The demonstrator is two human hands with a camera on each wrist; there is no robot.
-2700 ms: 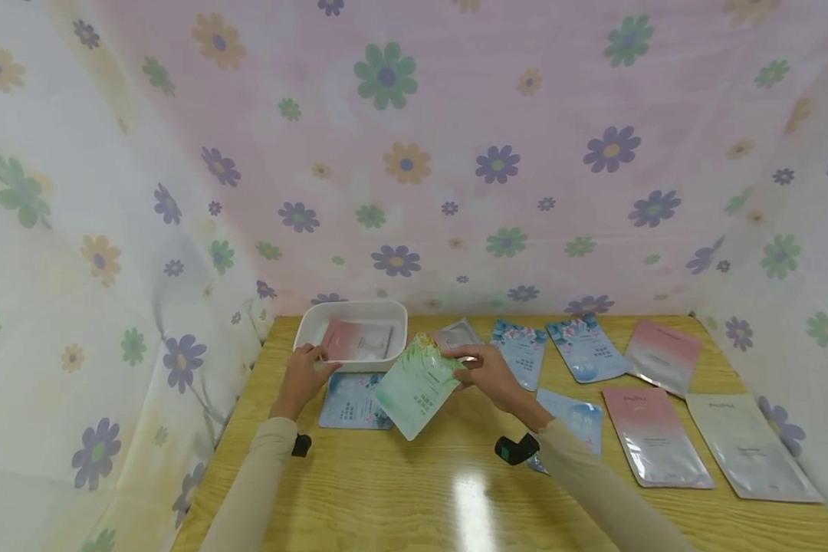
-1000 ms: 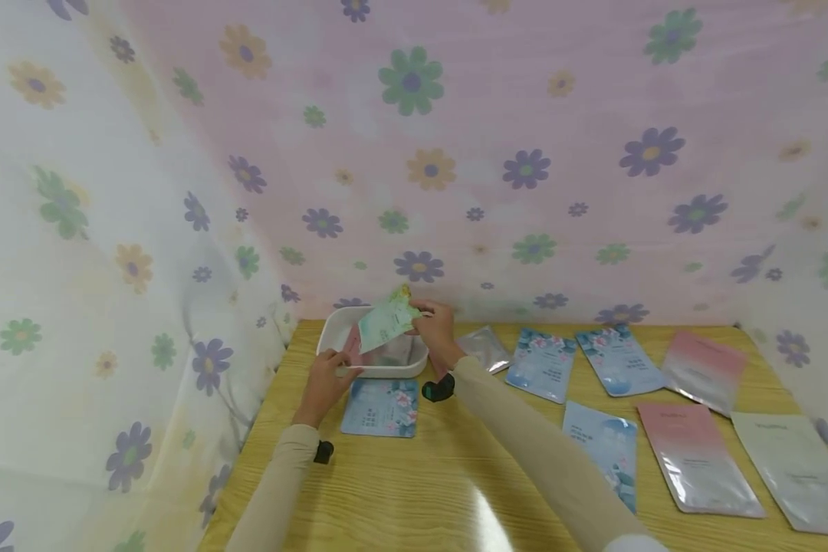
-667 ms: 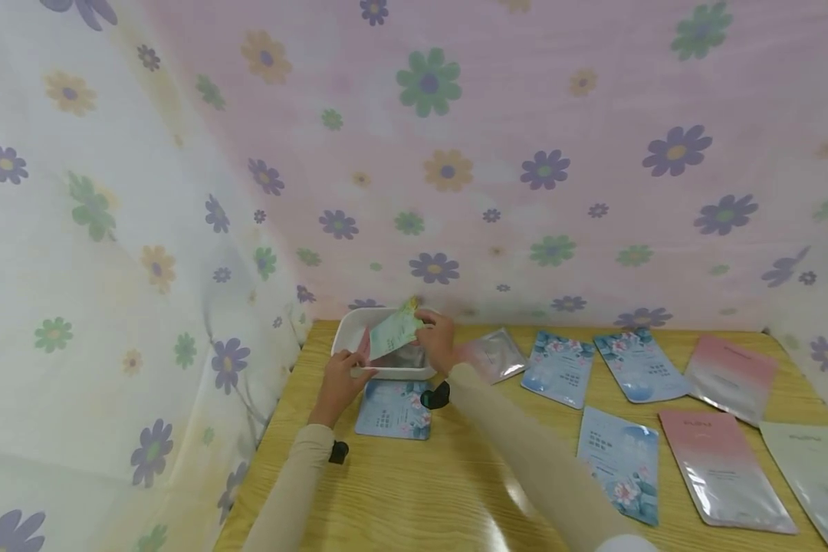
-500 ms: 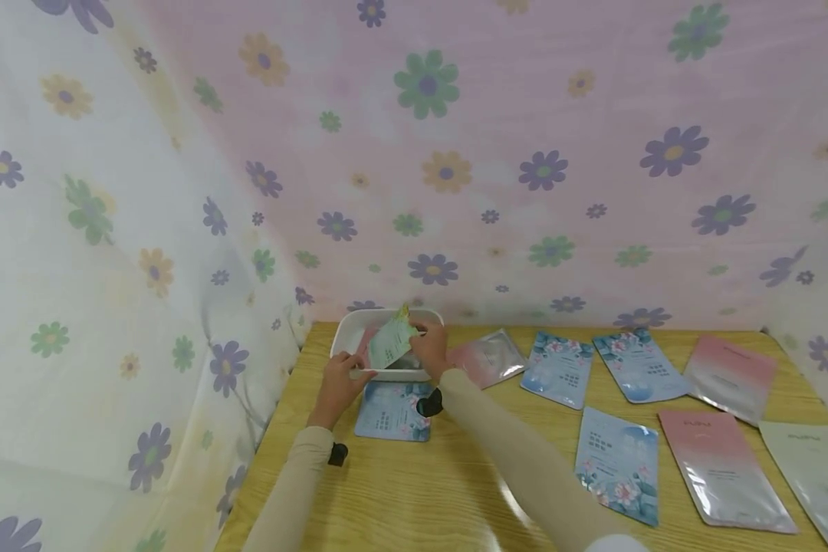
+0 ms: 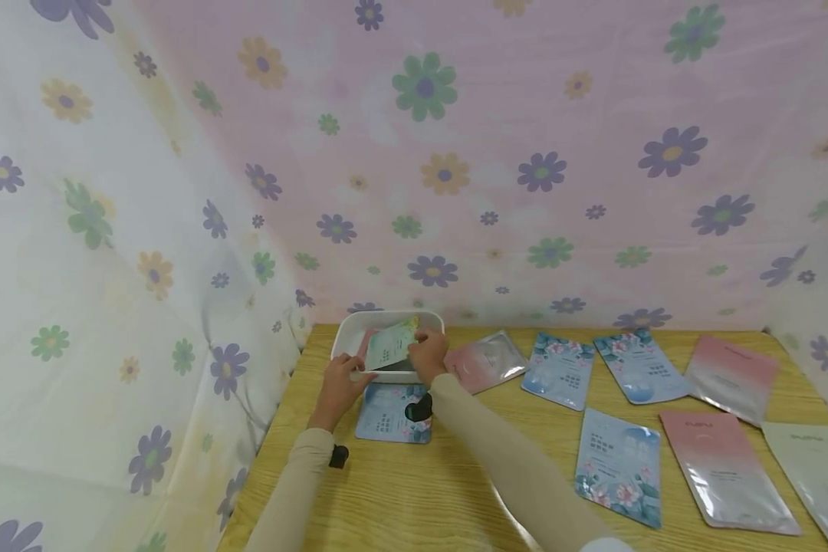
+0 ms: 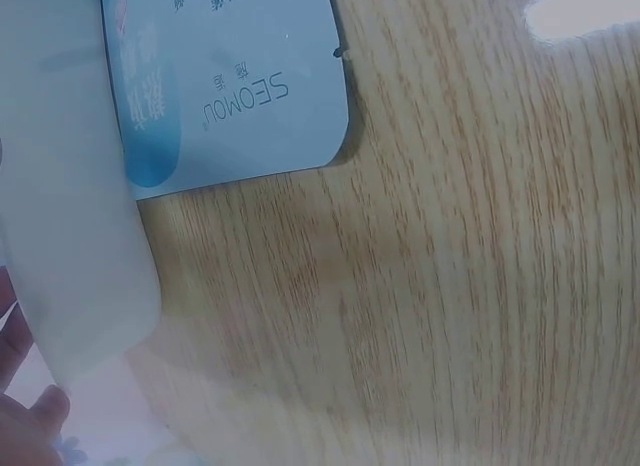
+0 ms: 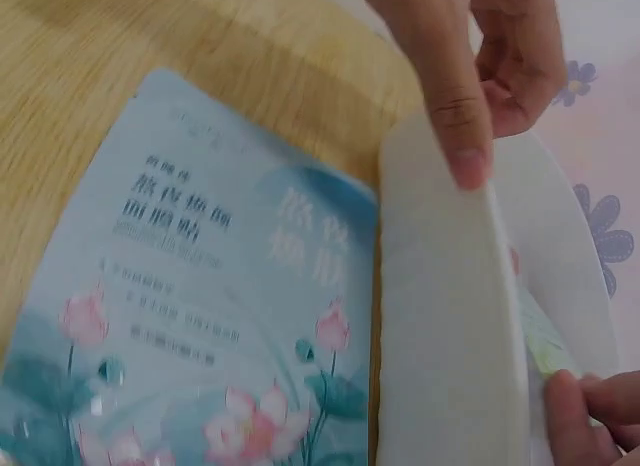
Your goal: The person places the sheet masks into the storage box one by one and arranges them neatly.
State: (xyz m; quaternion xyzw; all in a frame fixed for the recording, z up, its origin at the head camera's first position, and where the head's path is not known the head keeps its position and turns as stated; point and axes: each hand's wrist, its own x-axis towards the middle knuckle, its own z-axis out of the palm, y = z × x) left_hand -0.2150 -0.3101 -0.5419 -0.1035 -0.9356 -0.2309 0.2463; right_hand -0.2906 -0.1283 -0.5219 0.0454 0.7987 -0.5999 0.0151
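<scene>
In the head view a white plastic tub (image 5: pixel 395 377) stands at the back left of the table. My left hand (image 5: pixel 340 386) pinches its near rim at the left corner; the right wrist view shows that thumb outside the wall. Inside the tub my right hand (image 5: pixel 428 357) holds a green face mask packet (image 5: pixel 389 346) by its right edge. The packet lies tilted over a pink packet (image 5: pixel 364 343), which is mostly covered. Just in front of the tub lies a blue face mask packet (image 5: pixel 381 422) with printed flowers, large in the right wrist view (image 7: pixel 190 276).
To the right lie a pink and silver packet (image 5: pixel 486 360), blue packets (image 5: pixel 559 369) in several spots, more pink packets (image 5: pixel 727 471) and a pale green one (image 5: pixel 817 475). A flowered cloth (image 5: pixel 497 253) hangs behind the wooden table (image 5: pixel 400 491).
My right hand has carried the green packet left from above the table into the tub and lowered it there. My left hand has stayed on the tub's rim. The head view has shifted.
</scene>
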